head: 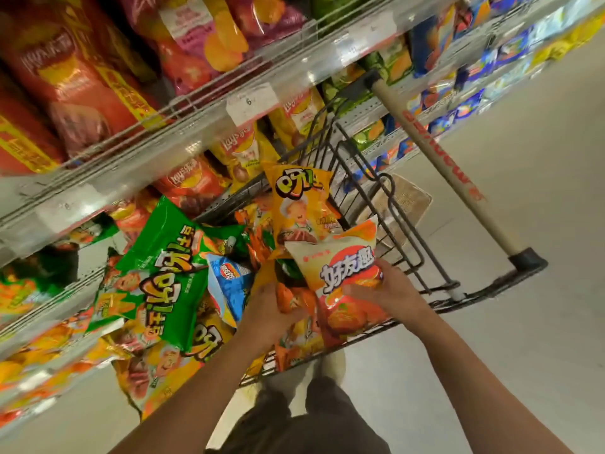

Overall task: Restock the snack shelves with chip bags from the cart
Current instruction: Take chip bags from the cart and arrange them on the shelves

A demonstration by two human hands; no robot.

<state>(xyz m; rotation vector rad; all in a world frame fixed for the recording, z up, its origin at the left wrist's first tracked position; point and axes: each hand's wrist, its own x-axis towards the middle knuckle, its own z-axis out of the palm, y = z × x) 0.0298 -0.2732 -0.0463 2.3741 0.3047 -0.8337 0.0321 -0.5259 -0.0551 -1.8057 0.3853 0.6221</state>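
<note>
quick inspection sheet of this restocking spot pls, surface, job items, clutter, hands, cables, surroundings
surface: pale floor, bare where visible
job's things: wire cart heaped with chip bags; snack shelves stocked
clutter: green bag and blue bag lie loose on the heap
grippers: right hand grips white-and-orange bag; left hand reaches among bags, grip unclear
cables: nothing seen
surroundings: cart handle; further shelves down the aisle

Two hands: left hand (266, 311), right hand (391, 291). One cart (409, 257). Two green bags (157, 273) left of the hands, one blue bag (229, 286), one white-orange bag (347, 273).
</note>
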